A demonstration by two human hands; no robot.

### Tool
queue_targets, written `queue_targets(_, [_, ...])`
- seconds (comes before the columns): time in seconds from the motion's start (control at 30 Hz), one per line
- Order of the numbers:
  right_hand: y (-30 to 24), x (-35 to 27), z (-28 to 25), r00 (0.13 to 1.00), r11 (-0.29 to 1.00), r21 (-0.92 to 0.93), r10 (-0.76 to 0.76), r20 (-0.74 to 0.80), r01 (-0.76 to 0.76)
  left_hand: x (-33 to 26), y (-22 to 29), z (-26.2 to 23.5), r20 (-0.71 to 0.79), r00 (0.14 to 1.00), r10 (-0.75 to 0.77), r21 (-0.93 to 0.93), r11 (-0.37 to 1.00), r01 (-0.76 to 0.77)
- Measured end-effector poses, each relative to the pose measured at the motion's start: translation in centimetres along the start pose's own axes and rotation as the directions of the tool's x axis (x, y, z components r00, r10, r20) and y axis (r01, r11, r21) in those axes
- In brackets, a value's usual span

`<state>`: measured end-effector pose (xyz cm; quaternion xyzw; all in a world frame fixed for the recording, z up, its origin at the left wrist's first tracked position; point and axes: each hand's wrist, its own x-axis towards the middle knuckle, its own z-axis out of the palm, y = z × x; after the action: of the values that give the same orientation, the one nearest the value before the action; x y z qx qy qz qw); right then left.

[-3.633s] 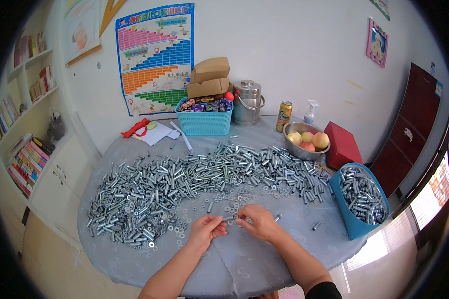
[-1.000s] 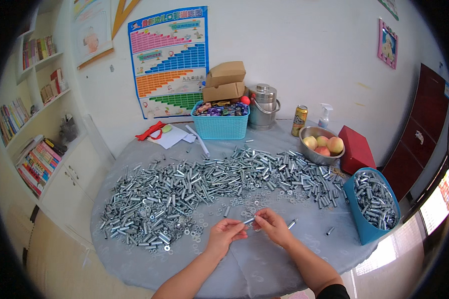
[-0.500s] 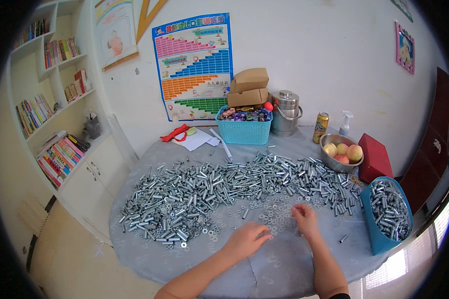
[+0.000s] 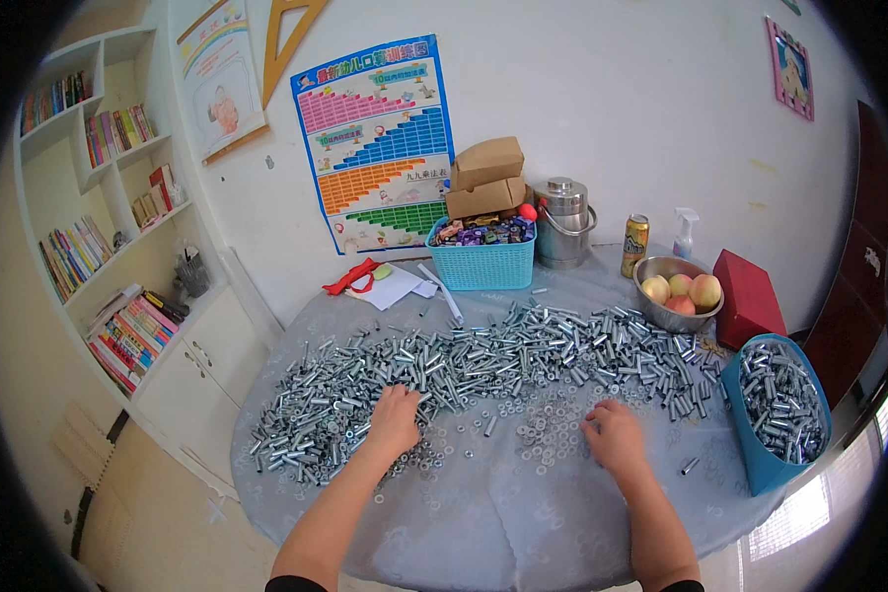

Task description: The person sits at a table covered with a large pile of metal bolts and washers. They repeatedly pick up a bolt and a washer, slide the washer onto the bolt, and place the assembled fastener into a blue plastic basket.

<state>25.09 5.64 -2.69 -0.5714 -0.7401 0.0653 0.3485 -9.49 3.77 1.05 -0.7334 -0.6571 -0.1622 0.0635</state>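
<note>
My left hand reaches into the near edge of a long heap of silver metal tubes. Its fingertips are down among the pieces, so whether they grip one is hidden. My right hand rests at the right side of a spread of flat metal washers. The fingers are curled in with the thumb close to them; anything small between them cannot be made out. More washers lie mixed along the heap's front edge. One loose tube lies between my hands, and another tube lies right of my right hand.
A blue bin full of metal tubes stands at the table's right edge. Behind the heap are a turquoise basket, a steel canister, a drink can, a metal bowl of fruit and a red box.
My left hand has moved left and away from me, from beside the washers to the heap of tubes. My right hand stays near the washers, its fingers curled. The view has shifted slightly.
</note>
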Motion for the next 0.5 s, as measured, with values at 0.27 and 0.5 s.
queue_targets(0.27, [-0.4, -0.2, 0.7, 0.983, 0.981, 0.068, -0.181, 0.008, 0.18, 1.8, -0.9, 2.0, -0.009, 0.998, 0.07, -0.091, 0.993, -0.07])
queue_targets(0.5, [-0.3, -0.3, 1.0, 0.98, 0.982, 0.084, -0.179, 0.088, 0.171, 2.0, -0.6, 2.2, 0.033, 0.998, -0.055, -0.131, 0.99, 0.059])
